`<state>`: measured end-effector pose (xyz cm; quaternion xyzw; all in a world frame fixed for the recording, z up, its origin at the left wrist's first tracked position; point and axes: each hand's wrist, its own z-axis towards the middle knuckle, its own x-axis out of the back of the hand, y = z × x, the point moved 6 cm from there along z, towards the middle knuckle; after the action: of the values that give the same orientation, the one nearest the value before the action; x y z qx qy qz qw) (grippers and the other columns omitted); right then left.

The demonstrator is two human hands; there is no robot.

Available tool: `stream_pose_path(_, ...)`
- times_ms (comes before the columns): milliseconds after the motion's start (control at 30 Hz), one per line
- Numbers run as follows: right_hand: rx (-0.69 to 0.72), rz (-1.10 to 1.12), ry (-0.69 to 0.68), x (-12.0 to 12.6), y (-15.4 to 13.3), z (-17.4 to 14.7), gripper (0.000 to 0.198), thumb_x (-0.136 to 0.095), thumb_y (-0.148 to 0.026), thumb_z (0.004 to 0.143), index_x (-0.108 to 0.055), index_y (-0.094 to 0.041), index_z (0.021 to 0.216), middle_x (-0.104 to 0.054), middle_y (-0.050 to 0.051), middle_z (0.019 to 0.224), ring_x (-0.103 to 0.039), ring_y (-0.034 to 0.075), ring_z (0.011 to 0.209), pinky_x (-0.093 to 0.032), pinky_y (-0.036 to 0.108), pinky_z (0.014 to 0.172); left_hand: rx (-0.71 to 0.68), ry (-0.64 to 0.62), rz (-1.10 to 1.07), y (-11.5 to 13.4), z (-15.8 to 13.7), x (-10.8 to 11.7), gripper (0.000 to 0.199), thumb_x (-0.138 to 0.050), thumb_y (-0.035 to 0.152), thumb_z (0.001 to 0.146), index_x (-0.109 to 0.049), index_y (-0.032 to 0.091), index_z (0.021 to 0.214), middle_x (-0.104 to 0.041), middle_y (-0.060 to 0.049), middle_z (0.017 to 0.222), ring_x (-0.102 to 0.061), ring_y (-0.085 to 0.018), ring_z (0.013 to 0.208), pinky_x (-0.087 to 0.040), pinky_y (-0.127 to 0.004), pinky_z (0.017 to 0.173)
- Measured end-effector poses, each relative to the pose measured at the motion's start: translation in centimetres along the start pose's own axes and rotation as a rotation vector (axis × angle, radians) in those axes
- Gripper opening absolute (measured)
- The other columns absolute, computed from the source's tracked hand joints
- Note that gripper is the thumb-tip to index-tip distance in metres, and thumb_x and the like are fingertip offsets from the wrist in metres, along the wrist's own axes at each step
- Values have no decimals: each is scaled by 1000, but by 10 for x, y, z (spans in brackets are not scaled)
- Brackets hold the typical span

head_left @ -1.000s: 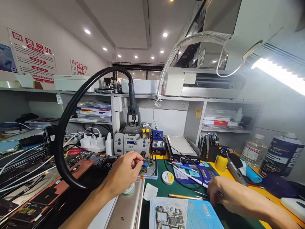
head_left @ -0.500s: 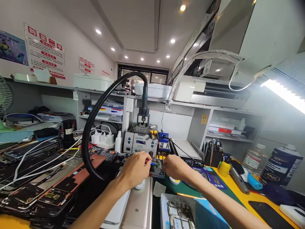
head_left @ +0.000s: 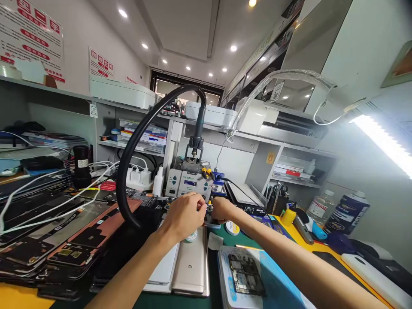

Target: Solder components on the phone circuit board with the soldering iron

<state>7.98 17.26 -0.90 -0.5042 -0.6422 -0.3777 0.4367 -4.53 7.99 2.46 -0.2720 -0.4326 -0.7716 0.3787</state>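
Note:
My left hand is closed, its fingertips pinched together above the crowded middle of the bench. Close on its right, my right hand is closed as well, fingers curled downward. Whatever either one holds is hidden behind the knuckles. Part of a grey tray-like piece shows between and below the hands. Under my left wrist lie a gold phone and a silver-white phone. A small round tub sits just below my right hand.
A rework station stands behind my hands, with a thick black hose arching left. Phone parts and white cables crowd the left. A circuit board rests on a blue-and-white box. An aerosol can stands right.
My right hand has come closer to my left, covering most of the grey piece and hiding the small blue item seen between them. The head view has shifted and tilted slightly.

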Motion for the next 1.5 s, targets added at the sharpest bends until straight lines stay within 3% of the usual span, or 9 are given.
stream_pose_path(300,70,310,61,16,2,-16,29,-66,-31,97,-64,-16,122,-66,9,123,-68,24,100,-59,44,84,58,-4,-131,0,1,1,20,-61,36,97,-67,17,96,-70,-3,98,-67,-17,87,-56,-38,83)
stream_pose_path(433,266,661,93,33,24,-53,23,-62,-36,100,-66,-15,108,-69,3,96,-66,15,71,-57,29,62,123,-68,-348,-1,1,-3,23,-62,38,96,-67,16,90,-69,-1,89,-66,-17,82,-55,-38,81)
stream_pose_path(500,367,878,104,34,33,-73,27,-56,-41,102,-64,-15,104,-62,-4,75,-52,8,48,-45,21,44,152,-146,-521,3,-1,-8,24,-62,37,96,-68,15,89,-69,0,83,-65,-16,76,-54,-33,73)
stream_pose_path(600,500,1165,20,21,37,-91,27,-55,-41,102,-60,-17,91,-45,-11,58,-31,4,36,-27,17,34,196,-283,-831,15,-6,-18,24,-59,35,94,-70,14,100,-70,-3,86,-61,-13,68,-45,-24,54)
stream_pose_path(700,588,1368,-130,6,33,-98,29,-61,-37,99,-56,-17,78,-44,-12,53,-29,4,34,-25,17,34,214,-362,-1091,27,-11,-23,32,-62,36,89,-72,14,110,-67,-5,87,-56,-11,68,-39,-20,49)
stream_pose_path(833,611,1555,-279,-2,32,-97,28,-62,-36,99,-59,-16,79,-44,-12,54,-27,3,34,-25,16,33,245,-389,-1280,32,-14,-27,38,-69,38,85,-71,14,114,-59,0,74,-52,-9,64,-39,-19,51)
stream_pose_path(1167,501,1706,-418,-14,31,-89,27,-61,-30,100,-57,-16,77,-47,-11,58,-33,3,37,-26,15,33,332,-241,-1279,25,-14,-37,35,-80,42,78,-75,17,102,-65,0,77,-50,-6,56,-36,-16,45)
stream_pose_path(1333,484,1658,-347,-14,33,-89,25,-63,-29,96,-57,-16,75,-50,-9,59,-33,3,37,-25,16,33,352,-164,-1198,22,-14,-37,30,-80,42,76,-74,16,90,-58,3,64,-45,-7,54,-34,-16,45)
stream_pose_path(1500,497,1550,-161,-3,41,-93,18,-72,-34,85,-67,-17,89,-59,-5,67,-43,4,41,-25,16,35,359,-166,-1131,23,-15,-36,26,-76,41,75,-71,16,80,-57,3,63,-44,-8,53,-37,-19,46)
